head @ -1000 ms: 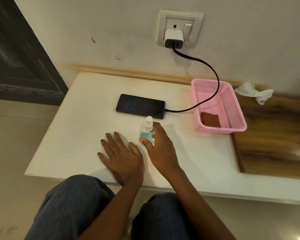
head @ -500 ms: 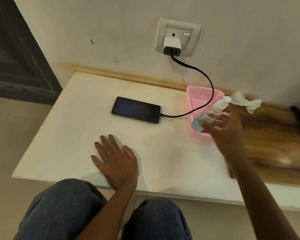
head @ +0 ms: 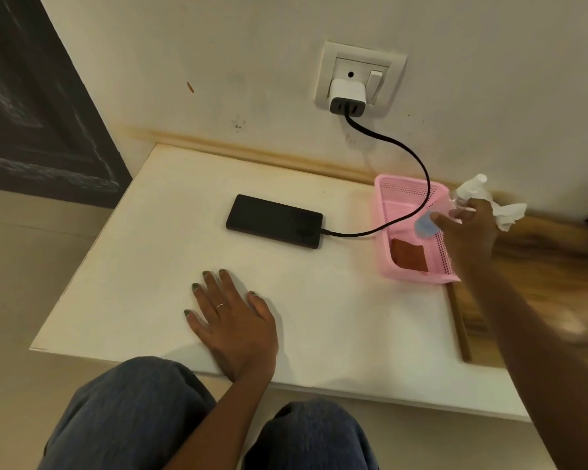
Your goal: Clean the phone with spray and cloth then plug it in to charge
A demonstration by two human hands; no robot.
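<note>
The right hand holds the small spray bottle over the pink basket, with thumb and fingers curled around its body. The bottle is tilted, its white cap pointing up and to the right, toward the wall, and its blue label toward the phone. This part of the picture is blurred, so I cannot tell if the bottle touches the basket's rim or hangs just above it.

The left hand lies flat on the white table near the front edge, palm down, fingers straight and a little spread, grasping nothing. A thin ring is on one finger.

The phone lies flat on the table, dark screen up, between the left hand and the wall. A black cable is plugged in its right end. The cable runs over the basket's near wall and rises to the white charger, which sits in the wall socket.

The basket stands at the right side of the table, close to the wall. In its near end lies a folded reddish-brown cloth. A crumpled white tissue lies behind the right hand, on the wooden surface beside the basket.
</note>
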